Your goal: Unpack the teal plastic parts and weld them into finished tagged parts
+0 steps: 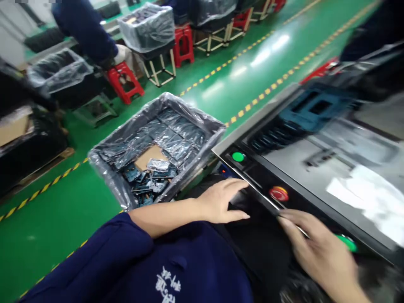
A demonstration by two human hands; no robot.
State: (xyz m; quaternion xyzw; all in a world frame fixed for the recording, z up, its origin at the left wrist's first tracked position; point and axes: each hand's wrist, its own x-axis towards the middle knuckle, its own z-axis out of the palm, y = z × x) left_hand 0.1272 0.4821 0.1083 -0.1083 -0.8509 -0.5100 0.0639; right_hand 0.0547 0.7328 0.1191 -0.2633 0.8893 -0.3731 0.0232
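My left hand (222,200) is open, thumb and fingers apart, with nothing in it. Its fingertips come close to the metal front edge of a black control panel (257,183). My right hand (318,248) is at the same edge, somewhat blurred, its fingers bent together near a small dark tip. Whether they pinch a thin object or the edge itself is hidden. Between the hands on the panel is a red emergency stop button (279,194). One green button (237,157) lies beyond my left hand; another green button (346,243) is partly covered by my right hand.
A plastic-lined crate (105,174) of dark bluish parts and cardboard stands left of the panel. On the machine table lie a blue fixture (318,107) and white cloth or paper (369,198). Red stools (124,82), lined bins (147,31) and a seated person (83,29) are beyond.
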